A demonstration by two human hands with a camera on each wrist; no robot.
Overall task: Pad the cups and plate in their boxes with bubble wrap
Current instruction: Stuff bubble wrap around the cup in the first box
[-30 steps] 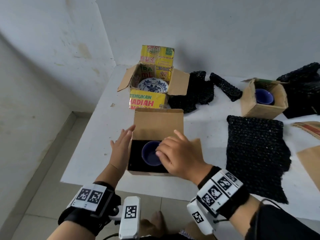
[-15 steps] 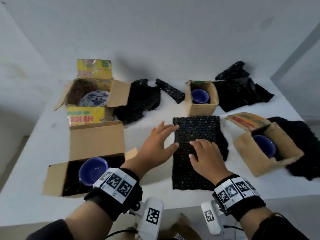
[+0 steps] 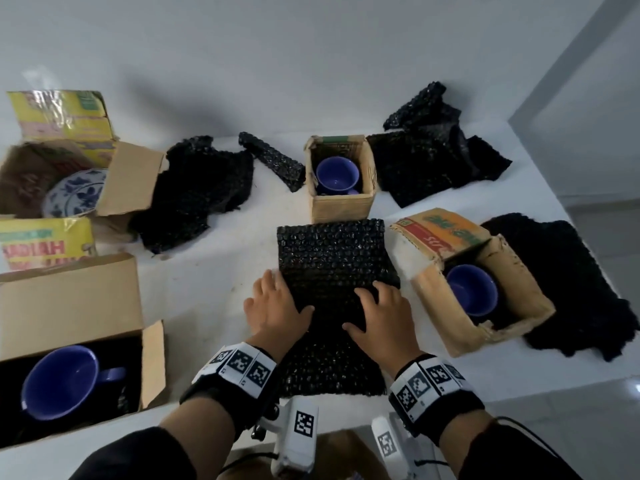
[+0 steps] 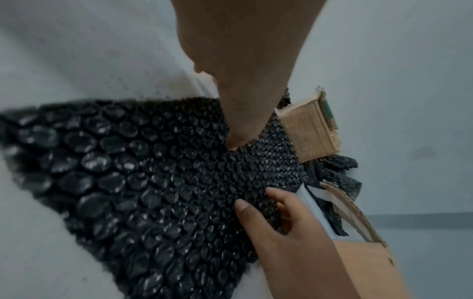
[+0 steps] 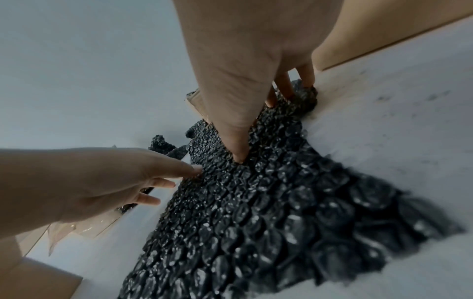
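Note:
A black bubble wrap sheet (image 3: 332, 258) (image 4: 153, 182) (image 5: 281, 202) lies on the white table in front of me. My left hand (image 3: 277, 306) (image 5: 89, 182) pinches its left edge, thumb on top. My right hand (image 3: 377, 317) (image 4: 294, 232) grips the right side, with curled fingers and thumb bunching the wrap. One blue cup (image 3: 59, 379) sits in a black-lined box (image 3: 69, 306) at near left. A second cup (image 3: 337, 176) is in a small far box (image 3: 341, 206), a third (image 3: 471, 289) in the right box (image 3: 446, 320). The blue-patterned plate (image 3: 74, 197) lies in the yellow printed box (image 3: 131, 178).
Loose black bubble wrap pieces lie at centre left (image 3: 197, 192), as a far strip (image 3: 270, 161), at far right (image 3: 433, 161) and under the right box (image 3: 571, 282). A wall runs behind the table. The table's near edge (image 3: 519, 386) is just past my right wrist.
Both hands left the near-left cup box and moved right onto the bubble wrap sheet. They lay flat on it half a second ago and now grip its sides, which buckle.

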